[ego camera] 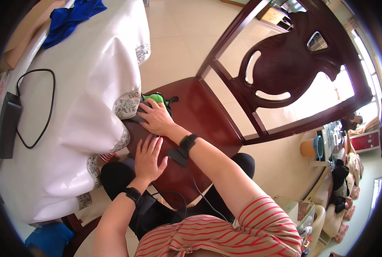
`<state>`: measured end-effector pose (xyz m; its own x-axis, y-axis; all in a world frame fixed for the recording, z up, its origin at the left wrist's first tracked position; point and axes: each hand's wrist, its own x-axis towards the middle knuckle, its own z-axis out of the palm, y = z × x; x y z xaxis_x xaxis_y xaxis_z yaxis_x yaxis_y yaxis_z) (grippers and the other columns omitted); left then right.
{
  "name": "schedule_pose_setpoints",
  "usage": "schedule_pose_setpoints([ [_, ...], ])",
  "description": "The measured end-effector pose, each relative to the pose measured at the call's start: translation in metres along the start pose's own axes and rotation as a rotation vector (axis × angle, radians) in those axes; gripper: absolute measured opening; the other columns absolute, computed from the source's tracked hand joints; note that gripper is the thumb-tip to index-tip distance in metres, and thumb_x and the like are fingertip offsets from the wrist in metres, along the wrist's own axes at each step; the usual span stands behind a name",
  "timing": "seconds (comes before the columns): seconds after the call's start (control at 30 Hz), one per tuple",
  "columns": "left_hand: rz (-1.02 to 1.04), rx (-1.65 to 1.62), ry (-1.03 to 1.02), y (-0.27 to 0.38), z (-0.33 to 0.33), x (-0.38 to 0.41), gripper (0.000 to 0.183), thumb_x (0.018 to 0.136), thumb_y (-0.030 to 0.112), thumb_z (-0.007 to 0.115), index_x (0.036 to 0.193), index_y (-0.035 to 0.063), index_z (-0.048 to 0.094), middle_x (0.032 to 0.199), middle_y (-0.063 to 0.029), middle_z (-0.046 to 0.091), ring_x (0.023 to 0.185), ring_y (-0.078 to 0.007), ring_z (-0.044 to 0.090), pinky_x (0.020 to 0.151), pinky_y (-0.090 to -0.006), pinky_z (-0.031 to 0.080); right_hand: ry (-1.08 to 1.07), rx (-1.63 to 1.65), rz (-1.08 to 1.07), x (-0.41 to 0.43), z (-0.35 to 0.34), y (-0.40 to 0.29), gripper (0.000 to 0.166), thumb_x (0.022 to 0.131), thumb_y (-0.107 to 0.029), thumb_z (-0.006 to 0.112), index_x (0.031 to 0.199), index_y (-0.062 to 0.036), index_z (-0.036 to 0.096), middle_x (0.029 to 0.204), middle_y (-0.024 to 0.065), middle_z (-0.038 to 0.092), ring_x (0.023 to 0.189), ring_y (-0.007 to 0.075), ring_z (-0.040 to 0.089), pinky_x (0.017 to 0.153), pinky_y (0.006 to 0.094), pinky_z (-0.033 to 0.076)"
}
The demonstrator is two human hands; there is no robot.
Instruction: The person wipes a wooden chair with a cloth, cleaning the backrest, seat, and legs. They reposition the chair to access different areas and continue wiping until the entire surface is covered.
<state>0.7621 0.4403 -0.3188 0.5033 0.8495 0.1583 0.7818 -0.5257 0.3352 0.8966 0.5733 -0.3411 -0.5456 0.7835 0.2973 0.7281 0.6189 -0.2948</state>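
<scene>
A dark red wooden chair stands before me, its seat reaching to the tablecloth. My right hand lies palm down on a dark grey and green fabric item at the seat's table-side edge, partly under the cloth's hem. The fabric's kind cannot be told. Nearer to me, my left hand rests flat on the seat with its fingers slightly apart. Each wrist bears a black strap with a small device and a cable.
At left, a table under a white tablecloth holds a black box with a looped cable and a blue cloth. The carved chair back rises at right. An orange bin stands farther off.
</scene>
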Motion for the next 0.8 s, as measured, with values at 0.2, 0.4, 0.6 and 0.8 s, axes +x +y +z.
schedule_pose_setpoints([
  [0.2,0.041,-0.034,0.037,0.001,-0.002,-0.001,0.064,0.084,0.030,0.059,0.140,0.0042,0.043,0.147,-0.0113,0.039,0.139,-0.0320,0.032,0.114,-0.0492,0.023,0.054,-0.289,0.524,-0.088,-0.063,0.063,0.052,0.087,-0.038,0.059,0.135,-0.0199,0.052,0.142,0.0052,0.046,0.131,0.0322,0.039,0.105,0.0515,0.032],
  [0.4,0.010,-0.070,0.036,0.005,0.000,-0.003,0.063,0.085,0.029,0.059,0.141,0.0053,0.042,0.149,-0.0098,0.038,0.141,-0.0303,0.030,0.114,-0.0488,0.025,-0.020,-0.351,0.836,-0.185,-0.095,0.087,0.058,0.092,-0.040,0.052,0.142,-0.0118,0.044,0.142,0.0132,0.044,0.122,0.0367,0.045,0.100,0.0516,0.036],
  [0.6,0.077,0.026,0.143,0.003,0.003,-0.002,0.060,0.085,0.031,0.060,0.137,0.0042,0.047,0.144,-0.0099,0.044,0.138,-0.0286,0.034,0.114,-0.0477,0.025,-0.306,-0.666,0.956,-0.243,-0.108,0.046,0.053,0.087,-0.032,0.060,0.129,-0.0011,0.052,0.111,0.0163,0.059,0.100,0.0371,0.060,0.075,0.0468,0.055],
  [0.8,0.073,0.040,0.115,0.002,0.010,-0.005,0.062,0.086,0.031,0.058,0.140,0.0044,0.044,0.146,-0.0101,0.042,0.139,-0.0290,0.032,0.115,-0.0482,0.023,0.002,0.071,0.602,-0.226,-0.144,-0.067,0.038,0.081,-0.021,0.066,0.118,-0.0137,0.064,0.106,0.0137,0.060,0.094,0.0330,0.062,0.079,0.0412,0.052],
])
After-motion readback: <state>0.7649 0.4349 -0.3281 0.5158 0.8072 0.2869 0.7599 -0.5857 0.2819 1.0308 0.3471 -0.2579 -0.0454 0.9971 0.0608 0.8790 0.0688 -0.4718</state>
